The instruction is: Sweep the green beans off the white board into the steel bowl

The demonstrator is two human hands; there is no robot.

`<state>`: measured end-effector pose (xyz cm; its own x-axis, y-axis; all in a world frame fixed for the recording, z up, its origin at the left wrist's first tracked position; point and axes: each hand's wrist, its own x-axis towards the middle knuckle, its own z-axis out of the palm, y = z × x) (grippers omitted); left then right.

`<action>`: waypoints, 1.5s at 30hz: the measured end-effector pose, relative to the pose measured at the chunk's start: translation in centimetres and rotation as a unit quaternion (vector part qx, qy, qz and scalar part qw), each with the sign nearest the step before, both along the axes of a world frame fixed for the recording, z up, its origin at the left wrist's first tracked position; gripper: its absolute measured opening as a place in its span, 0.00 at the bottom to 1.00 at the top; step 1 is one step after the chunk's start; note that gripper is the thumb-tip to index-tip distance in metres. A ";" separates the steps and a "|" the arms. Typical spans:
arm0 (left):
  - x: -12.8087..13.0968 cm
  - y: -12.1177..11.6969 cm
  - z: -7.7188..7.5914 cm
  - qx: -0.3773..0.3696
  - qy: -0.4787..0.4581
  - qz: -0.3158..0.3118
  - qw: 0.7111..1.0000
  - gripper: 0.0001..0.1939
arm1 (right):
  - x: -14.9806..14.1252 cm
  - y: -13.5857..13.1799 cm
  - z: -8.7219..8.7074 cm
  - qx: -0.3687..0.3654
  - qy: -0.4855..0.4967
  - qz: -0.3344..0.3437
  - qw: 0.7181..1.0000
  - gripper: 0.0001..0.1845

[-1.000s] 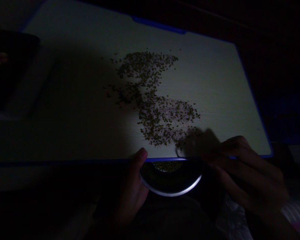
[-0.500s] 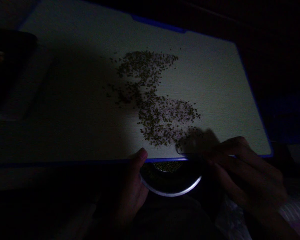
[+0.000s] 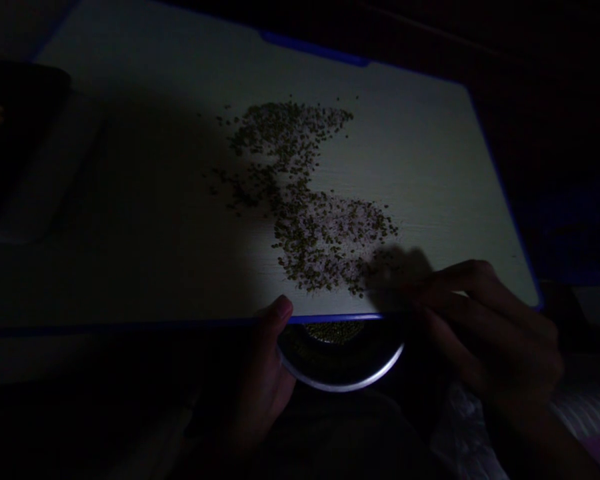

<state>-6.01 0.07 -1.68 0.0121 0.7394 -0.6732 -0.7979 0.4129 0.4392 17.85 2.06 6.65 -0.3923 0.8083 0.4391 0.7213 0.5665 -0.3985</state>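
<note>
Small green beans, mung-like, lie in a ragged patch mixed with pale bits on the light, blue-edged tabletop. Just below the near edge is a metal bowl with more green beans inside, partly hidden by the tabletop. My left hand grips the bowl's left side, its thumb up at the table edge and its other fingers hidden. At the right end of the patch, my right hand is closed in a pinch, low over the edge. What its fingertips hold is too dark to make out.
A dark tray-like object with a light side stands on the left of the tabletop, something orange-brown in it. Clear crinkled plastic and striped cloth lie at lower right. The light is very dim.
My right hand has shifted slightly up and left. A thin curved outline by its fingertips no longer shows. My left hand and the bowl stay nearly in place.
</note>
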 end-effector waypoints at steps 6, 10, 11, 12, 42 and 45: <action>0.0 -0.2 -0.2 0.009 -0.016 0.002 1.000 0.42 | 0.1 -0.3 -0.2 -0.001 0.010 0.014 1.000 0.18; 0.0 -0.3 -0.4 0.020 -0.021 0.003 1.000 0.39 | 0.1 -0.4 -0.1 -0.004 0.000 0.031 1.000 0.16; 0.0 -0.3 -0.4 0.018 -0.023 0.003 1.000 0.38 | 0.1 -0.4 -0.1 -0.003 -0.001 0.036 0.999 0.16; 0.0 -0.3 -0.4 0.015 -0.023 0.003 1.000 0.37 | 0.1 -0.4 -0.2 -0.001 -0.001 0.040 0.999 0.16; 0.1 -0.2 -0.6 0.013 -0.009 0.005 1.000 0.41 | 0.4 -0.2 0.3 0.021 -0.031 0.038 0.999 0.15; 0.1 -0.2 -0.6 0.009 0.002 0.004 1.000 0.37 | 0.4 -0.5 0.4 0.020 -0.019 0.042 0.999 0.16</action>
